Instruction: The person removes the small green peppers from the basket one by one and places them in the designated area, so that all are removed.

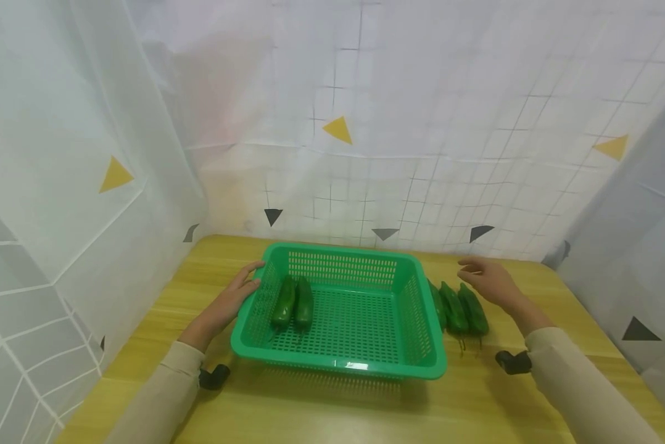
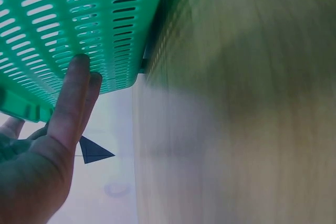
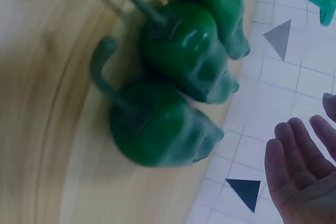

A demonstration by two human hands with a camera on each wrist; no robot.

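Note:
A green plastic basket (image 1: 338, 368) stands on the wooden table with two dark green peppers (image 1: 303, 305) lying side by side at its left end. My left hand (image 1: 229, 306) holds the basket's left rim. Its fingers (image 2: 73, 98) lie along the slotted outer wall in the left wrist view, with another digit at the rim. To the right of the basket lie three more green peppers (image 1: 466, 311), their stems toward me. My right hand (image 1: 490, 283) hovers just beyond and above them, holding nothing. The right wrist view shows its fingers (image 3: 299, 156) loosely bent, apart from the peppers (image 3: 157, 124).
Wooden tabletop (image 1: 321, 413) extends in front of the basket. A white sheet (image 1: 421, 197) with lines and triangles hangs behind the table, and similar sheets close in both sides. The basket's right wall partly hides the nearest loose pepper (image 1: 438, 305).

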